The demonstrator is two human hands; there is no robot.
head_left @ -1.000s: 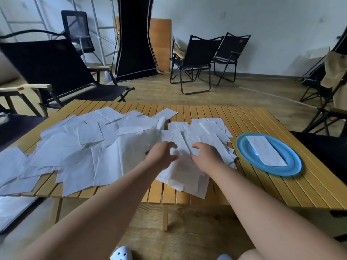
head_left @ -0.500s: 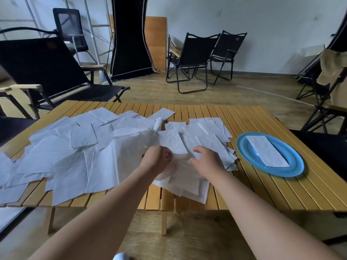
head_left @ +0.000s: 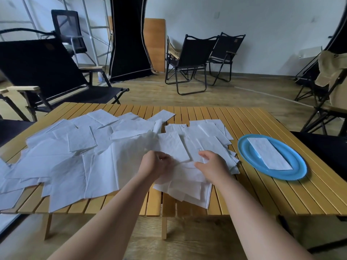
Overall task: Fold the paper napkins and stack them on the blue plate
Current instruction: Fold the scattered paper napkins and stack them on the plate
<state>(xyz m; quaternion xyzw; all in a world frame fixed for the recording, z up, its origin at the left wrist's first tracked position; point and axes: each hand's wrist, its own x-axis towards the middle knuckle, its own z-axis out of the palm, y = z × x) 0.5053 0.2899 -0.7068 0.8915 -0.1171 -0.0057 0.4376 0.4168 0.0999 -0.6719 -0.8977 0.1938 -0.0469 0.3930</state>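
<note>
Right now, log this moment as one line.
stage: folding | hands: left hand and right hand on napkin | blue plate: one folded napkin

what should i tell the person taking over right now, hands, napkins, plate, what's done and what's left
Left hand pinches a napkin in the pile; right hand rests curled on that napkin, grip unclear.
Unfolded napkins cover the table's left and middle.
Blue plate sits on the right, holding one folded napkin.
Done: one napkin stacked.
Left: fold the rest, stack them on the plate.
</note>
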